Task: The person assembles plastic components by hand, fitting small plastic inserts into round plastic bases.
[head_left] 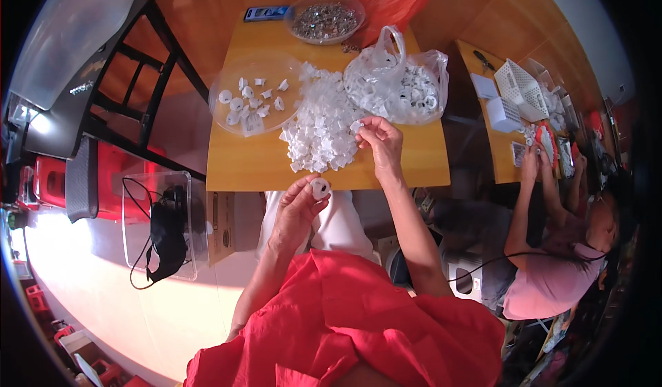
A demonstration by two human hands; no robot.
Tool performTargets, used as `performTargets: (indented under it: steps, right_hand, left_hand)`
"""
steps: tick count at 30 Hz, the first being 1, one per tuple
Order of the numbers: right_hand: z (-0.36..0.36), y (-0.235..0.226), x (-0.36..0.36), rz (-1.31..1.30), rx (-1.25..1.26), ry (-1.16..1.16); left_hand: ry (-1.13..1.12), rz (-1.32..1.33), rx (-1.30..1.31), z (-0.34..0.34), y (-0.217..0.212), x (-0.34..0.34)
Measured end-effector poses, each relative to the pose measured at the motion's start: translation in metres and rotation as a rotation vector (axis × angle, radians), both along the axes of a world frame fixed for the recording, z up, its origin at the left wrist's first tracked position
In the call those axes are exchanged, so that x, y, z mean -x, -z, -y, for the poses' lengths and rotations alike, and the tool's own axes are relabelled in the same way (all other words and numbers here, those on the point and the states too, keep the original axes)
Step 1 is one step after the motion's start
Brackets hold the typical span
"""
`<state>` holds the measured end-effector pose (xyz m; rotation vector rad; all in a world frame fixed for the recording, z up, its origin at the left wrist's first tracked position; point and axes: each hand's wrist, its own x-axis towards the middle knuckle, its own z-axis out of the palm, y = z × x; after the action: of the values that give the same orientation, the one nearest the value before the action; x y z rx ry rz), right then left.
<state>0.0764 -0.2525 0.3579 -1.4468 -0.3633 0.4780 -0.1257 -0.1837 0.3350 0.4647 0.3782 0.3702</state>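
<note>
Close to the table's near edge, my left hand [298, 206] grips a round white plastic part [320, 188] with a dark opening in its face. My right hand [381, 144] pinches a small white plastic piece [356, 126] at the right side of a heap of similar white pieces [321, 139]. Left of the heap, a clear round tray [227, 126] carries several white parts with round flanges. Behind my right hand stands an open clear plastic bag [376, 76] filled with white round parts.
At the table's far end are a clear bowl of small metal parts [325, 21], a blue flat package [266, 13] and a red plastic bag [396, 4]. To the right, another person [552, 263] works at a second table [507, 170] holding white baskets [522, 89]. A clear bin [160, 225] sits at left.
</note>
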Motion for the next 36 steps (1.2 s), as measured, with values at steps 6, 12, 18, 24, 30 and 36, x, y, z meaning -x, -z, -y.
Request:
performTargets:
  steps: [6,12,18,24,30,36]
  right_hand:
    - [0.002,-0.018,0.029,-0.074,-0.075,-0.119]
    - [0.007,-0.026,0.042,-0.114,-0.086,-0.278]
    - [0.017,-0.022,0.036,0.074,-0.120,-0.616]
    - [0.022,-0.029,0.038,-0.017,-0.165,-0.737]
    - [0.024,-0.028,0.033,0.171,-0.125,-0.699]
    - [0.028,-0.034,0.044,0.052,-0.066,-0.576]
  left_hand:
    - [0.050,0.107,0.070,-0.006,-0.009,-0.006]
    - [0.074,0.056,0.092,-0.006,-0.016,-0.005]
    - [0.208,-0.048,0.033,-0.011,-0.031,-0.003]
    - [0.168,-0.115,-0.015,-0.011,-0.039,-0.003]
    - [0.181,-0.107,-0.045,-0.009,-0.039,-0.002]
    - [0.116,-0.050,-0.063,-0.010,-0.034,-0.003]
